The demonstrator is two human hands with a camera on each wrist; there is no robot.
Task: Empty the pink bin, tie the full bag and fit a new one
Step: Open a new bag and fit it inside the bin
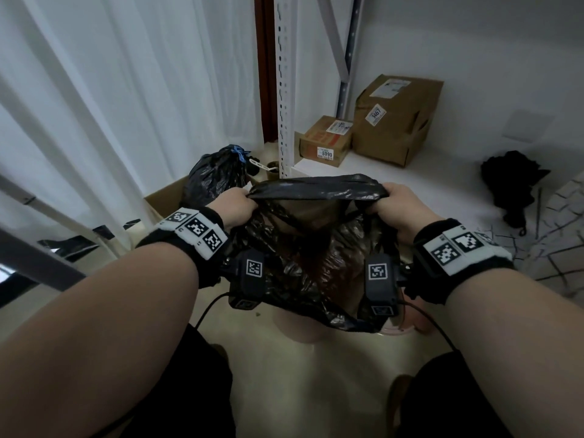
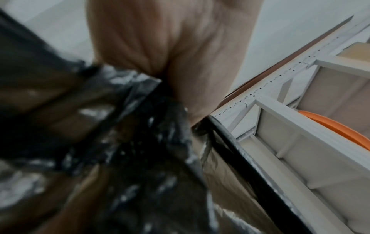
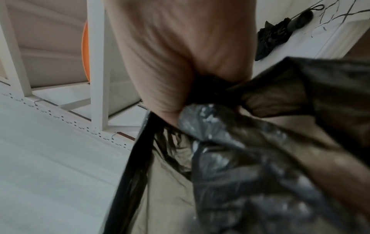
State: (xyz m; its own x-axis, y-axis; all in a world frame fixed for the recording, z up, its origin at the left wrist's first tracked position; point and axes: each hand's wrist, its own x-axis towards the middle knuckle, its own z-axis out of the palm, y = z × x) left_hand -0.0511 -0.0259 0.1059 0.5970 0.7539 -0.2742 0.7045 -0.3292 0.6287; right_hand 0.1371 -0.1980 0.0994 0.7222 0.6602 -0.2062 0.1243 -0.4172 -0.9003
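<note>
Presently I log: white shelving rack (image 1: pixel 286 90); large carton (image 1: pixel 396 121) on its lowest shelf, sticker "1467"; small carton (image 1: pixel 325 141) beside it, sticker "8090"; tied black bag (image 1: pixel 218 172) in an open box; folded black umbrella (image 1: pixel 512 184). My left hand (image 1: pixel 235 205) and right hand (image 1: pixel 392 205) each clench the new black bag (image 1: pixel 316 245), stretching its mouth above the pink bin (image 1: pixel 297 327), mostly hidden beneath.
</note>
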